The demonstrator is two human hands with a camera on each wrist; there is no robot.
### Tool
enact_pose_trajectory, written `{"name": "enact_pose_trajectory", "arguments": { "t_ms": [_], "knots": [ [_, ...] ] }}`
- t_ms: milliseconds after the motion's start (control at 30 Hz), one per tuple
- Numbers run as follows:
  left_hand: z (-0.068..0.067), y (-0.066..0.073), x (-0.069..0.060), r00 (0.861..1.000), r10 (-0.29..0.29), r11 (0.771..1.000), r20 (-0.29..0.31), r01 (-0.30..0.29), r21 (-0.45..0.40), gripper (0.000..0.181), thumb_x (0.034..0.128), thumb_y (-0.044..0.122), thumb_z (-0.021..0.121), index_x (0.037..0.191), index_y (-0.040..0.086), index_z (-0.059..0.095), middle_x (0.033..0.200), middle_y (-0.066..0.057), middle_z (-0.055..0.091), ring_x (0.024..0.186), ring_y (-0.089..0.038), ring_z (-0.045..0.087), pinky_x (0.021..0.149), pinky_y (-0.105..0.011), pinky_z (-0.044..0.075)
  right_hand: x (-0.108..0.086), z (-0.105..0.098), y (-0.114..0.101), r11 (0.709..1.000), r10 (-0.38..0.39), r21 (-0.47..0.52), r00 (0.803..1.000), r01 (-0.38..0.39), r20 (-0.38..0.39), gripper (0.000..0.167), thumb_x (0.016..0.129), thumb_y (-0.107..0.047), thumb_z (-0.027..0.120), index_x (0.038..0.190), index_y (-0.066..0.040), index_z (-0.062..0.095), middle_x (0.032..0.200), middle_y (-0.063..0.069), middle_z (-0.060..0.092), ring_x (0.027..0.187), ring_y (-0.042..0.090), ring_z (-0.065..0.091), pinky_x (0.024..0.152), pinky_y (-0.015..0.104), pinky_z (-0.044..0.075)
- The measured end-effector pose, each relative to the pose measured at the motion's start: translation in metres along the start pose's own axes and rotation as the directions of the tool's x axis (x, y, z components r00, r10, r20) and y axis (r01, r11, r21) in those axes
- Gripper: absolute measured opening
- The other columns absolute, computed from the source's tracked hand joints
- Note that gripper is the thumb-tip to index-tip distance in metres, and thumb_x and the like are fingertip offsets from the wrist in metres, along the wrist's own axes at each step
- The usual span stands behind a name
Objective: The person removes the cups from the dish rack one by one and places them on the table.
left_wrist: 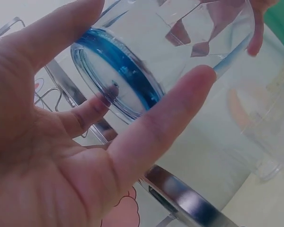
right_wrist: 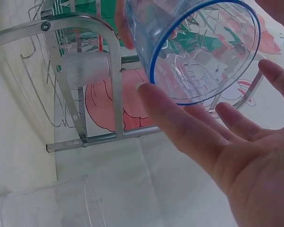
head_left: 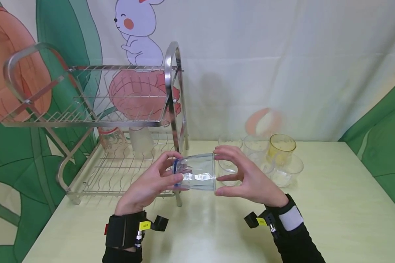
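A faceted glass tumbler (head_left: 197, 172) is held sideways above the tabletop (head_left: 199, 237) near a dish rack (head_left: 85, 124), a person's left grip (head_left: 149, 182) clamped around its blue base (left_wrist: 125, 71), right grip (head_left: 251, 179) clasping its rim (right_wrist: 152, 71).

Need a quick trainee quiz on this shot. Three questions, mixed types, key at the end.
1. Multiple choice: where does the left hand hold the blue-edged glass?
A) open rim
B) base end
C) a side handle

2. True or false: in the head view, the yellow glass is to the right of the metal rack.

3. Fill in: the frosted glass sits on the rack's ____ tier.

Key:
1. B; the right hand is at the rim.
2. True.
3. Lower.
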State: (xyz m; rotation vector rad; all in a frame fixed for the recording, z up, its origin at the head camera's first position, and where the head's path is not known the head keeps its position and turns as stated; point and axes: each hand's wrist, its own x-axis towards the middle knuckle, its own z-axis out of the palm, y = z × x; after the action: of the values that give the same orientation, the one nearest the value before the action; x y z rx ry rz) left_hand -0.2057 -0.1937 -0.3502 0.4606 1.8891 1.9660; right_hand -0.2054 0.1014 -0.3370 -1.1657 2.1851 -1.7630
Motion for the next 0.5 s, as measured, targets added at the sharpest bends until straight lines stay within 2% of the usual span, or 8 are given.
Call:
{"name": "enact_pose_trajectory", "arguments": {
  "t_ms": [300, 500],
  "knots": [
    [0.0053, 0.0014, 0.0033, 1.0, 0.002, 1.0, 0.017, -0.002, -0.026, 0.061, 0.0967, 0.018, 0.075, 0.144, 0.014, 0.036, 0.146, -0.022, 0.041, 0.119, -0.031, 0.061, 0.097, -0.044, 0.061, 0.0004, 0.0008, -0.0002, 0.999, 0.007, -0.047, 1.0, -0.008, -0.027, 0.078, 0.081, 0.0, 0.086, 0.148, -0.01, 0.047, 0.158, 0.013, 0.031, 0.141, 0.043, 0.043, 0.091, 0.042, 0.063],
    [0.0103, 0.0006, 0.0054, 0.999, -0.033, 0.999, 0.01, 0.033, -0.028, 0.061, 0.0964, 0.023, 0.076, 0.144, 0.019, 0.038, 0.146, -0.019, 0.041, 0.119, -0.03, 0.061, 0.097, -0.038, 0.059, 0.0009, 0.0035, 0.0041, 0.997, -0.016, -0.071, 0.999, 0.014, -0.029, 0.074, 0.082, -0.002, 0.086, 0.144, -0.011, 0.048, 0.151, 0.012, 0.038, 0.135, 0.042, 0.046, 0.09, 0.04, 0.064]
  ]
}}
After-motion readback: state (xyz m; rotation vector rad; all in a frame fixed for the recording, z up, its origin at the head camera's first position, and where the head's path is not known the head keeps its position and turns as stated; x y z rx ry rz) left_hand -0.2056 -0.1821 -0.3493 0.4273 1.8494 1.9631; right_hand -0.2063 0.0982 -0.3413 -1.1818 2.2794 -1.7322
